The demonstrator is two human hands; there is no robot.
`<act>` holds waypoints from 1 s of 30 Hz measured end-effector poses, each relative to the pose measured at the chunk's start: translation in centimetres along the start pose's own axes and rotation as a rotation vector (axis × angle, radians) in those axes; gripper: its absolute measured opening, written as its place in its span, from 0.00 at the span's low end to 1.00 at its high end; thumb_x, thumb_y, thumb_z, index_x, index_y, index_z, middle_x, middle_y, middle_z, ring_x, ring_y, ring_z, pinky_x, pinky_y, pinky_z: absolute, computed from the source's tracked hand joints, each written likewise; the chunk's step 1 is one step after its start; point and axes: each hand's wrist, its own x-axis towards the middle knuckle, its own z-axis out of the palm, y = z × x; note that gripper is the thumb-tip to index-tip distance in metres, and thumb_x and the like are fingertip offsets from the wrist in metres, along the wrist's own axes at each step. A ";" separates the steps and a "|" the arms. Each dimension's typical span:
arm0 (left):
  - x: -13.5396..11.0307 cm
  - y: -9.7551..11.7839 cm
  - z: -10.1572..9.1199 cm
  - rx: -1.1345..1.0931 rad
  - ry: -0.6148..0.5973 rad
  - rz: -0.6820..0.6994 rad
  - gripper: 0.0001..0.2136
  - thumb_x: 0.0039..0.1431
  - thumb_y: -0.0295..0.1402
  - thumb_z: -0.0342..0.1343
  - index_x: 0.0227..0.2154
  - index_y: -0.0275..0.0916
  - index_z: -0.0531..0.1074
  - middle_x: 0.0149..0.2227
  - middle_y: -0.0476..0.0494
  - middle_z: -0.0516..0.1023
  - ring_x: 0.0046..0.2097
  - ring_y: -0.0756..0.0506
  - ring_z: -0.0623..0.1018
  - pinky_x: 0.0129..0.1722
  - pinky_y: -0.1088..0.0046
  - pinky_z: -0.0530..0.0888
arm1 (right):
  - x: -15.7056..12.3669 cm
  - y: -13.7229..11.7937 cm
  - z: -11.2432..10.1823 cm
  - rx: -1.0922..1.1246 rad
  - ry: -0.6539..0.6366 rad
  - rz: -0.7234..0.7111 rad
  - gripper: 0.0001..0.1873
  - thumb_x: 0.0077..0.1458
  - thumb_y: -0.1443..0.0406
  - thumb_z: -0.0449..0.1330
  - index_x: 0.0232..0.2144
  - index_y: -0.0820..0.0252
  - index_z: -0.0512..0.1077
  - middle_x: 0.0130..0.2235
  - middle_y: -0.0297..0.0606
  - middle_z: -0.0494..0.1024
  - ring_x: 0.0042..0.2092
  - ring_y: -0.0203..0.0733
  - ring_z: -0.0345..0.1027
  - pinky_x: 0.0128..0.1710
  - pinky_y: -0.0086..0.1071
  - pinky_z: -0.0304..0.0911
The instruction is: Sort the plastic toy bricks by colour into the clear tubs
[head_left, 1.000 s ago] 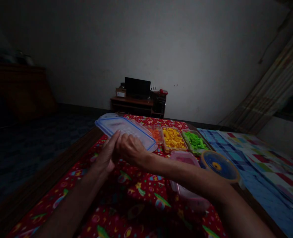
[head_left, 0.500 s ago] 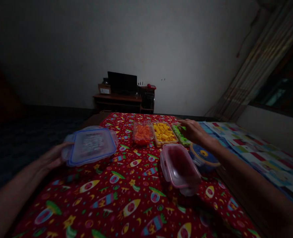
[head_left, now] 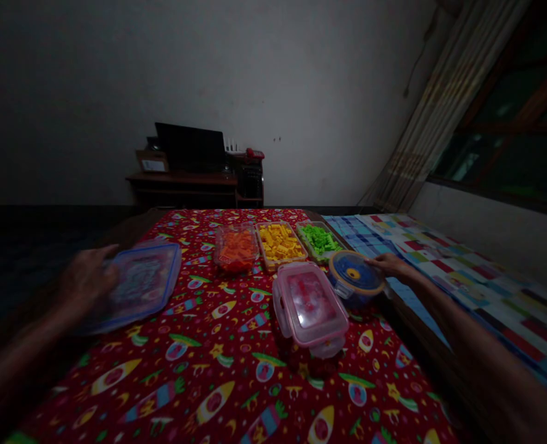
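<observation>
A blue-rimmed clear plastic food container lies at the left of the cloth. My left hand is on its left end, fingers over the edge; motion smears them, so their grip is unclear. At the right, my right hand has its fingers closed on the rim of a round blue food container with a tan-edged lid. Close beside that one stands a pink-lidded rectangular container with something red inside.
Behind these, in a row, stand open clear boxes of orange pieces, yellow pieces and green pieces. A red rocket-print cloth covers the table. A bed with a patchwork cover is at the right, a desk at the back.
My right hand has come back from the green pieces to the round container's rim. The left hand has shifted up over its container's end. The view has turned to the right.
</observation>
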 end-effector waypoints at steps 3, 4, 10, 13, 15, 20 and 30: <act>-4.3 6.9 0.6 -0.459 -0.188 0.007 0.22 0.57 0.43 0.44 0.47 0.34 0.71 0.47 0.40 0.78 0.49 0.39 0.75 0.51 0.61 0.70 | 0.3 0.5 0.4 0.064 0.094 -0.003 0.20 0.51 0.54 0.58 0.20 0.66 0.75 0.19 0.38 0.73 0.23 0.36 0.63 0.21 0.27 0.55; -6.1 9.4 1.3 -0.643 -0.352 0.015 0.23 0.55 0.48 0.48 0.47 0.37 0.72 0.48 0.41 0.77 0.48 0.39 0.76 0.48 0.63 0.72 | 0.3 0.5 0.5 0.080 0.129 -0.009 0.19 0.51 0.55 0.58 0.20 0.65 0.75 0.20 0.39 0.74 0.24 0.37 0.65 0.22 0.27 0.56; -14.2 20.8 6.7 -1.267 -0.870 -0.149 0.29 0.43 0.57 0.59 0.39 0.37 0.73 0.33 0.42 0.78 0.33 0.44 0.78 0.33 0.69 0.74 | -1.1 -0.1 1.2 -0.068 0.291 -0.079 0.18 0.52 0.59 0.54 0.20 0.63 0.76 0.22 0.43 0.75 0.26 0.43 0.69 0.25 0.31 0.57; -14.1 23.4 8.3 -1.195 -0.858 -0.098 0.27 0.44 0.60 0.55 0.29 0.37 0.70 0.23 0.49 0.74 0.23 0.49 0.72 0.23 0.75 0.68 | -1.9 -0.8 1.4 -0.202 0.382 -0.146 0.18 0.53 0.60 0.52 0.20 0.62 0.75 0.22 0.44 0.75 0.29 0.44 0.70 0.28 0.31 0.56; -13.4 24.1 8.5 -1.129 -0.779 -0.079 0.26 0.43 0.60 0.55 0.23 0.38 0.66 0.17 0.53 0.68 0.19 0.51 0.66 0.19 0.77 0.61 | -2.1 -1.3 1.0 -0.235 0.441 -0.185 0.19 0.54 0.61 0.50 0.21 0.62 0.75 0.24 0.44 0.76 0.31 0.44 0.70 0.29 0.31 0.56; -13.1 24.3 8.0 -1.169 -0.670 -0.128 0.23 0.43 0.57 0.56 0.20 0.39 0.64 0.17 0.55 0.66 0.19 0.52 0.65 0.20 0.77 0.60 | -2.4 -2.7 -0.4 0.101 0.562 -0.231 0.18 0.50 0.58 0.51 0.19 0.63 0.72 0.20 0.42 0.73 0.25 0.41 0.66 0.25 0.30 0.55; -13.6 24.9 6.4 -1.479 -0.689 -0.309 0.22 0.45 0.54 0.60 0.28 0.37 0.71 0.26 0.48 0.76 0.26 0.50 0.74 0.26 0.76 0.70 | -7.1 -8.5 7.7 0.408 0.113 -0.345 0.19 0.49 0.52 0.49 0.19 0.60 0.66 0.19 0.33 0.66 0.21 0.34 0.57 0.20 0.26 0.51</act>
